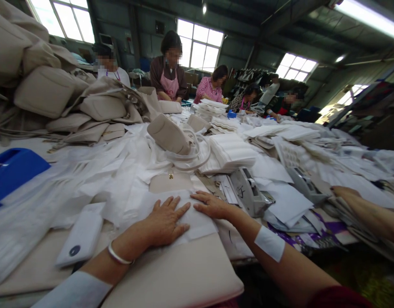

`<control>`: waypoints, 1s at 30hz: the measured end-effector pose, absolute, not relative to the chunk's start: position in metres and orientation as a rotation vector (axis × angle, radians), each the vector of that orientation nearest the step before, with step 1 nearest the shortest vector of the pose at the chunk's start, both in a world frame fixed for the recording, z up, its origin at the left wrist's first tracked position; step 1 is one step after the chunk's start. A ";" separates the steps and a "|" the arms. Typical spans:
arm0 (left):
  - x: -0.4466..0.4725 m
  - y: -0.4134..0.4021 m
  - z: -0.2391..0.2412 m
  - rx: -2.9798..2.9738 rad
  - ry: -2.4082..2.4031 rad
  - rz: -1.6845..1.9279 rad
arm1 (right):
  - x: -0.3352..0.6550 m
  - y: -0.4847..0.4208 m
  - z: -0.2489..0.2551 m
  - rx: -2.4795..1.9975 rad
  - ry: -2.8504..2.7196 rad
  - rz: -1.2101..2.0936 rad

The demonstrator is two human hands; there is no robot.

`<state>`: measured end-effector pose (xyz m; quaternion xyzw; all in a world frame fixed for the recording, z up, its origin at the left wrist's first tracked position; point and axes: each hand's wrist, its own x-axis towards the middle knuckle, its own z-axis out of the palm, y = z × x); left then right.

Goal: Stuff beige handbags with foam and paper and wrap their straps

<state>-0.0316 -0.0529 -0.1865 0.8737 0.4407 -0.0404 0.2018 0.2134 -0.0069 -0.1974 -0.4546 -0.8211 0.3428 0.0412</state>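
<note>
My left hand (166,222) lies flat with fingers spread on a sheet of white wrapping paper (197,224) that covers the far end of a beige bag (180,273) lying in front of me. My right hand (211,205) is also flat and open, pressing the same paper just to the right of the left hand. A silver bangle sits on my left wrist, and a white patch is on my right forearm. A beige flap with a gold clasp (170,179) shows just beyond the paper.
A tape dispenser (250,192) stands right of my hands. A beige handbag (169,134) with white straps lies beyond, beige bags are piled at left (46,90), white paper stacks (232,152) cover the table. A blue bin (13,171) sits far left. Another person's arm (367,214) reaches in at right; several workers stand at the back.
</note>
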 end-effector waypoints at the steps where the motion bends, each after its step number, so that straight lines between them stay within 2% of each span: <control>1: -0.031 -0.053 -0.186 2.441 1.233 -0.121 | 0.215 -0.009 -0.196 -1.364 -2.483 1.077; 4: -0.030 -0.053 -0.183 2.436 1.239 -0.152 | 0.219 -0.011 -0.195 -1.383 -2.273 1.219; 8: -0.030 -0.053 -0.183 2.439 1.241 -0.151 | 0.217 -0.001 -0.196 -1.689 -1.921 1.262; 12: -0.029 -0.052 -0.184 2.442 1.252 -0.137 | 0.208 0.012 -0.192 -1.720 -1.937 1.048; 16: -0.027 -0.051 -0.184 2.439 1.254 -0.158 | 0.195 0.013 -0.193 -1.519 -2.331 0.730; 21: -0.024 -0.048 -0.191 2.422 1.305 -0.199 | 0.192 0.008 -0.200 -1.365 -2.690 0.814; 27: -0.025 -0.044 -0.201 2.440 1.316 -0.147 | 0.253 0.001 -0.172 -1.464 -2.178 0.470; 30: -0.026 -0.046 -0.200 2.439 1.319 -0.132 | 0.319 0.001 -0.150 -1.851 -1.907 0.279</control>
